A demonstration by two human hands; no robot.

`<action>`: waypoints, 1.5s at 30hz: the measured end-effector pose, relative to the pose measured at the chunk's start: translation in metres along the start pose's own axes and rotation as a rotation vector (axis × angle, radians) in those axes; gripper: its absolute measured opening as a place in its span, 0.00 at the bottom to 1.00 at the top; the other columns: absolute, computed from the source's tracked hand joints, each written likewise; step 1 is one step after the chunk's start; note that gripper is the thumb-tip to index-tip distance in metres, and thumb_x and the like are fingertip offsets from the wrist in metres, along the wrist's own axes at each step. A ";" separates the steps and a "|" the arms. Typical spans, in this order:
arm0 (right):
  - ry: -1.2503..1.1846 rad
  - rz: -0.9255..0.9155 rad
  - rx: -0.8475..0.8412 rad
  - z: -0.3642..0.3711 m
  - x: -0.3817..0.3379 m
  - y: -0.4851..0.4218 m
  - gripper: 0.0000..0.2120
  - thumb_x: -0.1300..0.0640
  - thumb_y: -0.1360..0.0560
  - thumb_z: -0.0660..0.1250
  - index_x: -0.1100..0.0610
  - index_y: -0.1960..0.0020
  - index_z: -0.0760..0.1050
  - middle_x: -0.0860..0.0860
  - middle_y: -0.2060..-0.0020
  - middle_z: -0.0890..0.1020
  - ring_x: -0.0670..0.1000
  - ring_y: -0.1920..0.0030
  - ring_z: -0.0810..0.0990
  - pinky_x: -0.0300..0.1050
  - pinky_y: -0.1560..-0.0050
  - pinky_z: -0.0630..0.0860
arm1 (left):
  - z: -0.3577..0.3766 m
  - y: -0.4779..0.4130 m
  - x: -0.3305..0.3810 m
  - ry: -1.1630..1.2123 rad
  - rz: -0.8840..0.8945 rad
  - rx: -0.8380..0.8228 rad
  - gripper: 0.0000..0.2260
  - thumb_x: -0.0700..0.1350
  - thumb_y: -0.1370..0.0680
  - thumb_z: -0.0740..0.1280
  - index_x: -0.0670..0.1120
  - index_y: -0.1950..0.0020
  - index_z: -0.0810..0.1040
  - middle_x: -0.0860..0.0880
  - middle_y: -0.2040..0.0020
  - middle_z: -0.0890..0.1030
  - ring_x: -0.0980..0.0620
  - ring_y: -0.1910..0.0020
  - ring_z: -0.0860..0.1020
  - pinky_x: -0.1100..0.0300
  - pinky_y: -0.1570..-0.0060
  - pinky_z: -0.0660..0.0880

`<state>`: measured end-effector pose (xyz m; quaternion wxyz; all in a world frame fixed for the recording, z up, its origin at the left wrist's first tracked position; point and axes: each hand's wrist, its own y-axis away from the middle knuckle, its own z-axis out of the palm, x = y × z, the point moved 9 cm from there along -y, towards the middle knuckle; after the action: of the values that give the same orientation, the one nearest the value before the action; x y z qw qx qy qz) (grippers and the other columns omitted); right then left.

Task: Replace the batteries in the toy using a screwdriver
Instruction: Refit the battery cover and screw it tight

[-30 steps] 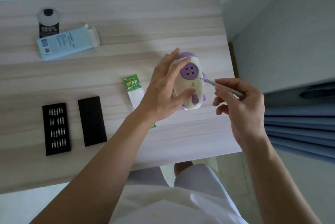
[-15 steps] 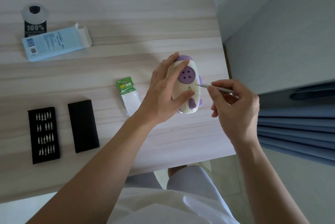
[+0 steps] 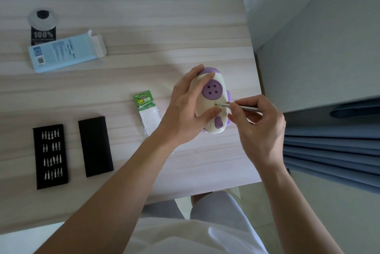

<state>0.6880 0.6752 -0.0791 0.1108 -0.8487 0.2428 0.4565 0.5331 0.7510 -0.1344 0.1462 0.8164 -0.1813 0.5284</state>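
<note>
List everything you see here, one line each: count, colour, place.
toy: one, cream and purple, table's right side
screwdriver: one, silver, tip on toy
battery pack: one, green, left of toy
bit tray: one, black, table's near left
cover: one, black, right of bit tray
carton: one, light blue, far left
packet: one, black and white, behind carton
table: one, pale wood, beneath all
curtain: one, blue, right of table
left hand: one, grips toy
right hand: one, pinches screwdriver

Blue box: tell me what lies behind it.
A black packet printed 100%, with a clear round top, lies behind the blue box; its lower edge is covered.
</note>
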 end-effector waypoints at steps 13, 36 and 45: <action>0.018 0.009 0.011 0.000 -0.001 0.003 0.03 0.59 0.25 0.73 0.57 0.56 0.80 0.44 0.63 0.84 0.47 0.61 0.85 0.40 0.59 0.81 | 0.000 0.001 -0.004 0.032 0.005 0.003 0.33 0.60 0.28 0.70 0.54 0.24 0.67 0.58 0.21 0.56 0.54 0.23 0.57 0.44 0.31 0.70; 0.052 -0.017 0.017 0.001 -0.006 0.003 0.04 0.58 0.25 0.73 0.58 0.55 0.81 0.43 0.62 0.84 0.45 0.60 0.84 0.32 0.61 0.78 | -0.001 0.001 -0.003 0.013 0.004 0.010 0.32 0.57 0.27 0.72 0.52 0.25 0.67 0.54 0.21 0.58 0.53 0.23 0.58 0.46 0.29 0.67; 0.126 -0.110 0.027 0.002 -0.016 0.004 0.04 0.60 0.26 0.74 0.60 0.56 0.79 0.49 0.62 0.84 0.46 0.60 0.83 0.34 0.62 0.79 | -0.002 0.001 -0.002 0.012 -0.001 0.006 0.32 0.60 0.27 0.69 0.53 0.25 0.67 0.55 0.21 0.57 0.53 0.23 0.58 0.47 0.29 0.66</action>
<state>0.6775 0.6775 -0.0668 0.1315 -0.8862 0.2086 0.3923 0.5302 0.7508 -0.1356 0.1449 0.8137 -0.1783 0.5339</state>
